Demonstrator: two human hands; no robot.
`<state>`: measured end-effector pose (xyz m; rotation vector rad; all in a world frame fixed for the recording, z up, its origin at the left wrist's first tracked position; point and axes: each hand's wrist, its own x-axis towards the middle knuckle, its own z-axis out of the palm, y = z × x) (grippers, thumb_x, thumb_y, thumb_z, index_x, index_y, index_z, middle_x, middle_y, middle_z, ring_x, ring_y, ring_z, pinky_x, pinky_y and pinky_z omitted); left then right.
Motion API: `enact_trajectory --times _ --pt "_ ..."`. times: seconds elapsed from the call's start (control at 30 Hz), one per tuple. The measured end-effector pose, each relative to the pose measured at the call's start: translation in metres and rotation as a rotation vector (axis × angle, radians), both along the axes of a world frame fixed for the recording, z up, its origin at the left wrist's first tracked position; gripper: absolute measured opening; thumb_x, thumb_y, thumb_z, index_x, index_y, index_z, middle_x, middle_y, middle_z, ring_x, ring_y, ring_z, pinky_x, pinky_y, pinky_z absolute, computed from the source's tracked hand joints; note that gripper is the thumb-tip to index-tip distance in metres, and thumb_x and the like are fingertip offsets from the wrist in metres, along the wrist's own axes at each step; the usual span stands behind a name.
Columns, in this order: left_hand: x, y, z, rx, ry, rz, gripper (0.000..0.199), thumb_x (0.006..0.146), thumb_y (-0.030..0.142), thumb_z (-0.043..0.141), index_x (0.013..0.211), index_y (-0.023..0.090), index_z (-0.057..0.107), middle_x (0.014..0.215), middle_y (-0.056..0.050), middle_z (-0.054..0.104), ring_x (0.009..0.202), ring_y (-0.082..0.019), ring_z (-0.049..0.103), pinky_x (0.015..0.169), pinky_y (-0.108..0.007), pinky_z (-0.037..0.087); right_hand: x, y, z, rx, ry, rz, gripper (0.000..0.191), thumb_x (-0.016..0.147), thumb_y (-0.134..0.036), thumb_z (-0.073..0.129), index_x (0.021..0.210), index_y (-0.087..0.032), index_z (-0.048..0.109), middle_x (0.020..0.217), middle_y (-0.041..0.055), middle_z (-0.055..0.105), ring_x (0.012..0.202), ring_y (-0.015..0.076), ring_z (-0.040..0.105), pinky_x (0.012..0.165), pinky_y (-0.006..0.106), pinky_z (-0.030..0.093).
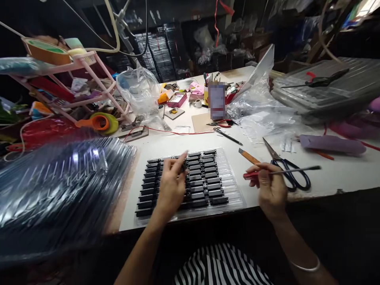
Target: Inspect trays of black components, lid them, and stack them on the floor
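A clear plastic tray (233,186) lies near the table's front edge, filled with rows of black connector-like parts (213,175). Over the middle of these rows is my left hand (172,184), its index finger stretched forward and its thumb bent in. Something small and dark shows between that thumb and the fingers; whether it is one of the black parts I cannot tell. To the right of the tray, my right hand (271,190) is closed around a screwdriver (292,170) with a red handle. Its shaft points right, passing over dark-handled scissors (293,174).
An orange-handled cutter (248,156) and a pen (228,136) lie behind the tray. Stacked clear trays (59,190) fill the left side. A pink rack (97,79) stands behind them. Clear plastic bags (258,111) and a purple roll (332,145) are at right.
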<state>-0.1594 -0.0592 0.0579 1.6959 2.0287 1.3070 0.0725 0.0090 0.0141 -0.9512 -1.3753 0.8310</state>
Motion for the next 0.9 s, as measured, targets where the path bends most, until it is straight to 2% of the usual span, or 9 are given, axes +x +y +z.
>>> enact_trajectory --times 0.07,0.13,0.23,0.4,0.5,0.6,0.77,0.83,0.9 --pt "-0.031 -0.002 -0.003 -0.097 0.026 0.056 0.044 0.084 0.018 0.054 0.128 0.024 0.052 0.093 -0.002 0.058 0.079 -0.015 0.059 0.077 -0.031 0.049 -0.007 0.005 -0.014 -0.102 -0.074 0.042 0.023 0.093 -0.039 0.049 0.105 -0.020 0.053 0.081 0.0023 0.063 0.055 0.0116 0.055 0.050 0.026 0.045" --pt "-0.050 -0.001 -0.009 -0.152 0.044 0.087 0.032 0.084 0.023 0.054 0.116 0.020 0.057 0.087 -0.002 0.064 0.078 -0.017 0.062 0.076 -0.033 0.049 -0.009 0.007 -0.020 -0.169 -0.126 0.049 0.027 0.093 -0.041 0.048 0.109 -0.020 0.053 0.079 0.0018 0.064 0.052 0.0104 0.053 0.050 0.025 0.045" --pt "-0.059 0.003 -0.017 -0.162 0.092 0.078 0.015 0.084 0.026 0.054 0.094 0.019 0.062 0.085 -0.004 0.068 0.080 -0.020 0.063 0.076 -0.035 0.049 -0.007 0.008 -0.020 -0.228 -0.117 0.049 0.030 0.092 -0.044 0.048 0.109 -0.020 0.053 0.078 0.0016 0.064 0.048 0.0091 0.050 0.048 0.024 0.044" --pt "-0.063 0.005 -0.022 -0.146 0.181 0.025 0.015 0.081 0.023 0.054 0.086 0.019 0.067 0.097 -0.008 0.068 0.096 -0.026 0.059 0.090 -0.043 0.044 -0.005 0.008 -0.018 -0.287 -0.088 0.063 0.032 0.091 -0.046 0.049 0.108 -0.020 0.054 0.076 0.0017 0.064 0.046 0.0086 0.049 0.044 0.023 0.042" --pt "-0.072 -0.002 -0.023 -0.130 0.235 0.073 0.023 0.084 0.025 0.052 0.095 0.017 0.070 0.112 -0.013 0.063 0.107 -0.030 0.053 0.096 -0.050 0.038 -0.007 0.008 -0.017 -0.299 -0.068 0.065 0.035 0.091 -0.045 0.050 0.115 -0.021 0.053 0.073 0.0006 0.063 0.044 0.0088 0.047 0.042 0.023 0.040" --pt "-0.085 -0.013 -0.022 -0.095 0.306 0.140 0.029 0.089 0.027 0.046 0.106 0.017 0.067 0.115 -0.013 0.061 0.107 -0.028 0.053 0.097 -0.050 0.039 -0.007 0.007 -0.014 -0.330 -0.074 0.081 0.046 0.090 -0.044 0.052 0.130 -0.024 0.046 0.062 -0.0030 0.058 0.044 0.0107 0.047 0.041 0.023 0.040" --pt "-0.094 -0.029 -0.016 -0.128 0.407 0.024 0.036 0.093 0.030 0.042 0.123 0.021 0.059 0.129 -0.012 0.052 0.119 -0.027 0.046 0.101 -0.050 0.036 -0.006 0.008 -0.010 -0.415 -0.212 0.100 0.063 0.088 -0.047 0.054 0.144 -0.026 0.035 0.052 -0.0073 0.048 0.037 0.0095 0.038 0.034 0.021 0.034" --pt "-0.093 -0.033 -0.015 -0.155 0.429 -0.013 0.036 0.095 0.029 0.040 0.127 0.023 0.056 0.133 -0.011 0.049 0.125 -0.027 0.042 0.104 -0.050 0.033 -0.008 0.009 -0.006 -0.389 -0.303 0.117 0.065 0.088 -0.048 0.053 0.145 -0.023 0.034 0.059 -0.0042 0.054 0.047 0.0117 0.050 0.043 0.023 0.044" --pt "-0.091 -0.035 -0.015 -0.184 0.461 -0.025 0.037 0.096 0.030 0.038 0.129 0.028 0.054 0.138 -0.010 0.045 0.131 -0.027 0.036 0.105 -0.053 0.030 -0.012 0.010 0.000 -0.328 -0.414 0.146 0.063 0.088 -0.048 0.053 0.143 -0.020 0.038 0.079 0.0023 0.064 0.068 0.0155 0.061 0.062 0.026 0.052"
